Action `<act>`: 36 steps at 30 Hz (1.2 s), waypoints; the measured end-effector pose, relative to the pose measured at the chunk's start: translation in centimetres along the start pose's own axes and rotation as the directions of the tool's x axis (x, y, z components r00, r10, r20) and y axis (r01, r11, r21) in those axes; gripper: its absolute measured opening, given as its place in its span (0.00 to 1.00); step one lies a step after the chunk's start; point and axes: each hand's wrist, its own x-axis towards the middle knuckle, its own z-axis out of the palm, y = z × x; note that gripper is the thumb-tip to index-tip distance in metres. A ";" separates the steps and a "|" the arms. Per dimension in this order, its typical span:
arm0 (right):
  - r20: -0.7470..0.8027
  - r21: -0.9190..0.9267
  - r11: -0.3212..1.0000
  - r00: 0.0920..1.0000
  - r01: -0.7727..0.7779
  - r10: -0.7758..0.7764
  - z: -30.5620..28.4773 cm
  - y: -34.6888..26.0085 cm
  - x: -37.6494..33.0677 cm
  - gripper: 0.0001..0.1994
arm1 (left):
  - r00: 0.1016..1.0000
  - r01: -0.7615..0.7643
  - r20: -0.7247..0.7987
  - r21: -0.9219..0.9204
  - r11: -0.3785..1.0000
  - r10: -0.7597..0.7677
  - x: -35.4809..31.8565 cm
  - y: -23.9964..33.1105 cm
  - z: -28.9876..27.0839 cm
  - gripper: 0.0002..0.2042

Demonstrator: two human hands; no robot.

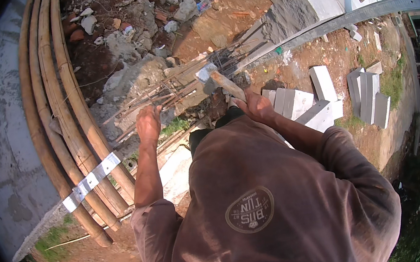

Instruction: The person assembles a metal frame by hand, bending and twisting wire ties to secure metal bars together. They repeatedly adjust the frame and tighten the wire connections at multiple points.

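The hammer (217,80) sits in my right hand (255,105), fingers clamped around its wooden handle, its metal head raised over the bundle of rusty rebar (173,91) that juts from broken concrete. My left hand (148,124) is closed on one of those bars, just beside the hammer head. Bamboo poles (70,127), bound by a pale strap, run along my left. Grey concrete blocks (321,99) lie on the red earth to my right.

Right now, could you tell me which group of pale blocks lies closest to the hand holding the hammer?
The pale blocks just beside the right hand; the other stack lies farther right.
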 end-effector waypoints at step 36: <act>0.024 -0.139 0.983 0.993 0.117 -0.115 -0.9 -0.5 0.7 0.25 | 0.999 0.036 0.034 -0.025 0.999 -0.035 0.3 0.3 -0.1 0.12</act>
